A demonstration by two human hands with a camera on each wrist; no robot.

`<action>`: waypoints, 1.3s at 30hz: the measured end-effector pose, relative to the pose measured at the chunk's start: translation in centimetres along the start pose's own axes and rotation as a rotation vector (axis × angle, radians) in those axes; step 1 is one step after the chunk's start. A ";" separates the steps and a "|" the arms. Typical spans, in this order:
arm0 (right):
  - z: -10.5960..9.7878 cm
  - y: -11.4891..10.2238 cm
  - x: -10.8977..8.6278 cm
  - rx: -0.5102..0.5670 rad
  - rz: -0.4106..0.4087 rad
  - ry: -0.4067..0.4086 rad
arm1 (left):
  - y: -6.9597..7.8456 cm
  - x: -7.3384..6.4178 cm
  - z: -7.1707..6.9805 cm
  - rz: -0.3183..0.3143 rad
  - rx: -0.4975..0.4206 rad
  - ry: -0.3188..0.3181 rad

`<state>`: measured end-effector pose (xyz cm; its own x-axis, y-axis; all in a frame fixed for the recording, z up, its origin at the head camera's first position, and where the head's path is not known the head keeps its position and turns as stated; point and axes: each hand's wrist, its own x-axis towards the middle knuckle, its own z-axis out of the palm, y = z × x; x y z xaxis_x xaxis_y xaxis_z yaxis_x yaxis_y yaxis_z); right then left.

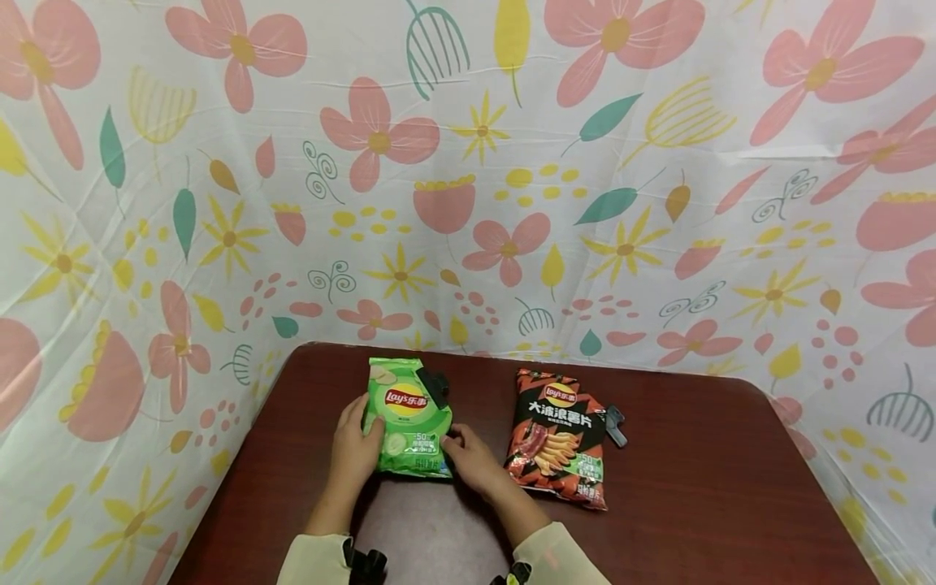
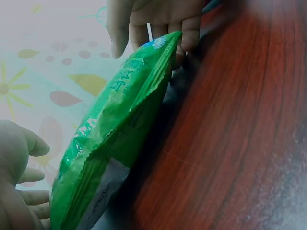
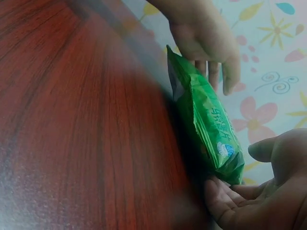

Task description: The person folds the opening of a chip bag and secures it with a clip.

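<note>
A green Lay's chip bag (image 1: 409, 406) lies face up on the table, a black clip (image 1: 435, 387) across its upper right corner. My left hand (image 1: 354, 443) is at its left edge, fingers against the side and the thumb held off the front in the left wrist view. At the lower right corner, my right hand (image 1: 471, 461) has its fingertips (image 3: 218, 194) under the bag's edge. Its thumb stands raised, apart from the bag in the right wrist view. Both hands have relaxed fingers.
To the right lies a black and red Lay's chip bag (image 1: 557, 439), with a grey clip (image 1: 616, 426) at its right edge. The dark red wooden table (image 1: 702, 487) ends at a flower-patterned cloth (image 1: 504, 162) behind and at the sides.
</note>
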<state>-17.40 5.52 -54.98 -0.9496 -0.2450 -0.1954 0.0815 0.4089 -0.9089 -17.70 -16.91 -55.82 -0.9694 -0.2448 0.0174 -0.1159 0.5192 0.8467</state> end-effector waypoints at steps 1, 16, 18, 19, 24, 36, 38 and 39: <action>0.0 0.0 0.0 0.017 -0.003 -0.005 | 0.1 0.0 0.0 0.001 -0.002 0.007; -0.7 0.1 0.5 -0.019 -0.067 0.115 | 2.4 -0.6 0.0 0.077 -0.077 0.161; -0.9 -0.1 0.6 -0.024 -0.072 0.129 | 2.7 -0.7 0.0 0.076 -0.090 0.165; -1.0 -0.1 0.5 -0.026 -0.072 0.134 | 2.9 -0.8 0.1 0.074 -0.100 0.164; -1.6 -0.6 0.4 -0.002 -0.093 0.164 | 3.5 -1.1 0.5 0.079 -0.135 0.143; -3.1 -0.8 0.0 0.005 -0.147 0.258 | 4.4 -1.7 1.2 0.103 -0.208 0.064; -3.4 -0.8 -0.1 0.010 -0.153 0.265 | 4.6 -1.9 1.3 0.107 -0.210 0.049; -3.6 -0.8 -0.1 0.013 -0.157 0.268 | 4.7 -2.0 1.3 0.110 -0.211 0.043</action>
<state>-18.47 8.34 -52.91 -0.9968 -0.0626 0.0500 -0.0698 0.3725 -0.9254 -16.61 -12.86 -52.56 -0.9630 -0.2334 0.1350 0.0426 0.3629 0.9309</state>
